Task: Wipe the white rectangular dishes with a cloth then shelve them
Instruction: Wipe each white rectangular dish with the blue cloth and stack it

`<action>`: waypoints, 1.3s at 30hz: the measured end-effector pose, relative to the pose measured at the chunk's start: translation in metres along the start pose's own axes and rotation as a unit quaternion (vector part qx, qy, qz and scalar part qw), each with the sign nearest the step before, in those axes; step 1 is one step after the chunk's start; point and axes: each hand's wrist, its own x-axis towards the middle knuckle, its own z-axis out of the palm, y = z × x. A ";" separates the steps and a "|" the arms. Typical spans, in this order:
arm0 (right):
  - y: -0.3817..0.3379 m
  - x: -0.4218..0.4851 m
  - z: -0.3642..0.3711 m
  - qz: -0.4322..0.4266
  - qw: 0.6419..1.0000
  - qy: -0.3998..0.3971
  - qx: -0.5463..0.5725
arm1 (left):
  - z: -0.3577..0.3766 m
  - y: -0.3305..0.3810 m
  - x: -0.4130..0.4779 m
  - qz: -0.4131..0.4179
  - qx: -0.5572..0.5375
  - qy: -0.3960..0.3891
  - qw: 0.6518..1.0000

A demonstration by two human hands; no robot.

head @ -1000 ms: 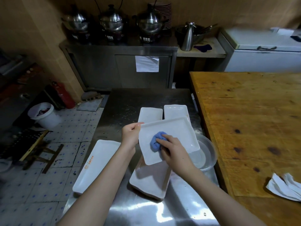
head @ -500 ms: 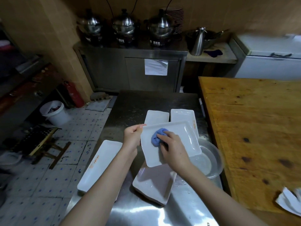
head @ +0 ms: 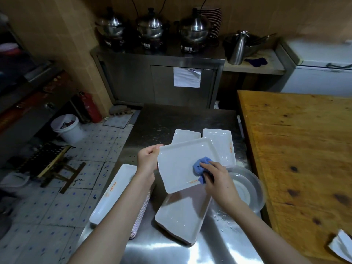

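Dishes crowd the steel counter (head: 171, 119) in the head view, and one white rectangular dish (head: 179, 161) is held up off it, tilted, near the middle of the scene. The left hand (head: 147, 159) grips the dish's edge at nine o'clock, fingers curled under the rim and thumb on top. The right hand (head: 219, 178) has its fingers bunched round a blue cloth (head: 201, 166), pressing it onto the dish's inner face toward four o'clock, just above a small orange mark.

Directly under the held dish, at six o'clock, lies a stack of white dishes (head: 182, 214) (water beads on the steel beside it). At eight o'clock a long white dish (head: 114, 193) with orange print tops another pile at the counter's edge. Two more white dishes sit at twelve and one o'clock: the nearer-left one (head: 185, 135) is partly hidden behind the held dish, and the right one (head: 222, 145) lies just beside it. A metal basin (head: 255, 189) sits at four o'clock, touching the wooden table (head: 295, 149), where a crumpled white paper (head: 341, 246) lies at the near corner.

Far off at twelve o'clock, three steel pots (head: 152, 25) stand on a cabinet. A white bucket (head: 66, 128) is on the tiled floor at ten o'clock.
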 end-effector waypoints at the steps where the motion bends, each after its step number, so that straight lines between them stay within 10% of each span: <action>1: 0.004 0.000 0.002 0.001 1.000 -0.005 -0.006 | 0.001 -0.001 0.003 0.000 0.000 0.003 1.000; 39: 0.090 0.005 -0.034 0.142 0.986 0.058 0.069 | 0.072 -0.094 0.123 -0.151 0.015 0.123 0.981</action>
